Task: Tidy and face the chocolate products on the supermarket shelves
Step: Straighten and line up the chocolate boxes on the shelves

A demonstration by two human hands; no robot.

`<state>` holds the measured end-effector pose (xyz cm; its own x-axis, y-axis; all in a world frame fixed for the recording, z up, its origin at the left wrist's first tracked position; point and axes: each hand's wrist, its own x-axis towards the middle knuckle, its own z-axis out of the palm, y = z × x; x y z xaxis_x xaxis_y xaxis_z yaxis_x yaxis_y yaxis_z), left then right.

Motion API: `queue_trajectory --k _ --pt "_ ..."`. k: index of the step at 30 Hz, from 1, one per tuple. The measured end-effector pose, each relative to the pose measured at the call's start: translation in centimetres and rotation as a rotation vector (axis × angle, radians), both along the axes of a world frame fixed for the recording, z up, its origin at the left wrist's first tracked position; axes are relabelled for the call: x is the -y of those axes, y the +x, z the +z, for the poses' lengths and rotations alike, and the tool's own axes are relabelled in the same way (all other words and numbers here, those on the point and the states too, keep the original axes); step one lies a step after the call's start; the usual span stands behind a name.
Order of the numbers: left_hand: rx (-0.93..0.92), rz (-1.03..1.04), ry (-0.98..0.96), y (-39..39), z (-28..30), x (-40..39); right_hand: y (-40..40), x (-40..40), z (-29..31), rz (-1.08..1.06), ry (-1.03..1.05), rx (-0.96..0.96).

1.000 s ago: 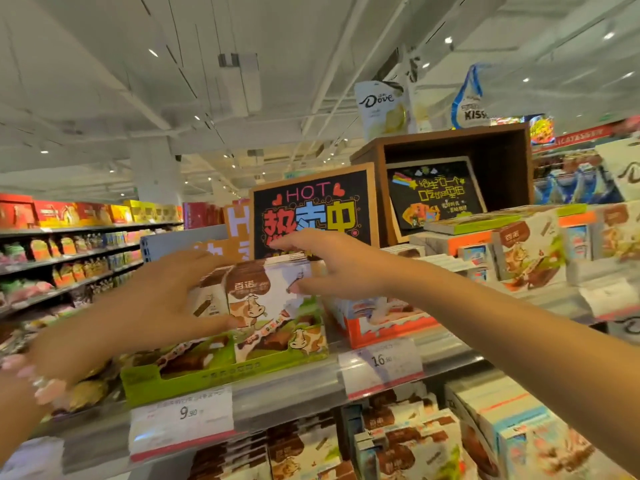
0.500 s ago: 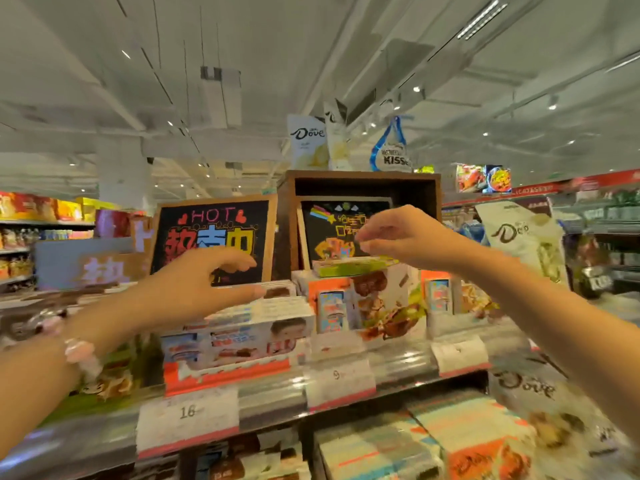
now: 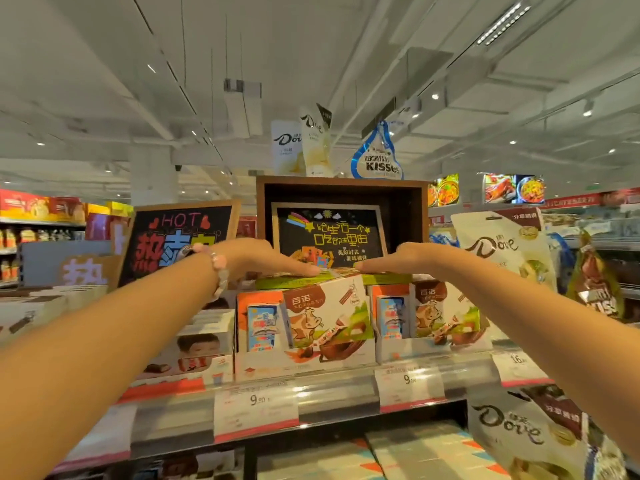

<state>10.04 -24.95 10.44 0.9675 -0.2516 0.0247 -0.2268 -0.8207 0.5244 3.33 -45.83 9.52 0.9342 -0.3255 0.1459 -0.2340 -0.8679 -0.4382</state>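
Both hands are reaching to the top shelf. The left hand (image 3: 256,259) and right hand (image 3: 408,259) are lying palm-down with fingers straight and held together, fingertips nearly meeting at the centre. They are resting on a flat green-edged cardboard chocolate tray (image 3: 294,281), which is sitting directly beneath the fingers atop two white cow-printed chocolate display boxes (image 3: 325,320). A beaded bracelet (image 3: 220,271) is circling the left wrist. White price tags (image 3: 256,410) are lining the grey metal shelf edge (image 3: 332,386) below.

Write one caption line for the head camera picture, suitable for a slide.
Both hands, left and right, rest flat on a green tray stacked over cow-print chocolate boxes.
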Motion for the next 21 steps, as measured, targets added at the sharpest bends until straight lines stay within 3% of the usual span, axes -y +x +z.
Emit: queue_trajectory --k 4,12,21 --pt "-0.074 0.036 0.002 0.0 0.1 0.7 0.6 -0.1 0.2 -0.004 -0.013 -0.013" --pt "0.112 0.079 -0.155 0.1 0.0 0.2 0.7 0.6 0.0 -0.006 0.084 0.126" --pt "0.040 -0.090 -0.857 -0.7 0.5 -3.4 0.4 1.2 0.4 0.110 0.661 0.502"
